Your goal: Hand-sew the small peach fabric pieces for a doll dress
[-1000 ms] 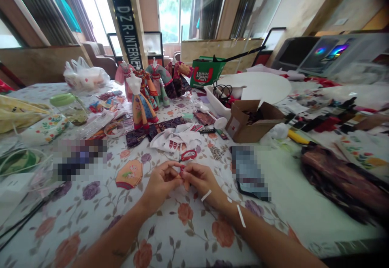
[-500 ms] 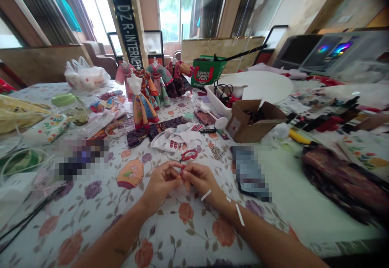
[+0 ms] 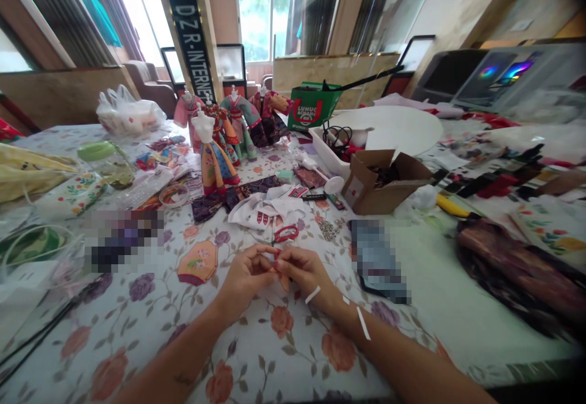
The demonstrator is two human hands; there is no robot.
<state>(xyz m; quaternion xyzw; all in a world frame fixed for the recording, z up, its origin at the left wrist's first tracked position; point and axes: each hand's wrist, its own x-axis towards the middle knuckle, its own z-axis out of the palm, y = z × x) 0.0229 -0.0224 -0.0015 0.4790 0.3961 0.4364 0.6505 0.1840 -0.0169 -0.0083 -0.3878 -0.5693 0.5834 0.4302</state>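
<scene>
My left hand (image 3: 251, 271) and my right hand (image 3: 300, 271) meet fingertip to fingertip above the table. Both pinch a small orange and red piece of cloth (image 3: 284, 282), mostly hidden by the fingers. Just beyond them lie red-handled scissors (image 3: 286, 233) and a crumpled white cloth (image 3: 270, 209) with red print. To the left, flat on the tablecloth, rests an orange embroidered cloth piece (image 3: 198, 262) with a dark red edge. Farther back a white doll-sized dress form (image 3: 204, 124) wears an orange and blue skirt (image 3: 215, 169).
A blurred-out phone-like slab (image 3: 378, 260) lies right of my hands. Behind it stand a cardboard box (image 3: 382, 184) and a white bin (image 3: 329, 154) with cables. Dark folded fabric (image 3: 513, 276) is at far right; a green-lidded jar (image 3: 105, 163) stands left. Dressed mannequins (image 3: 238, 117) crowd the back.
Both hands keep their pinch in nearly the same place. The view has shifted very slightly, and the fingers have moved only a little.
</scene>
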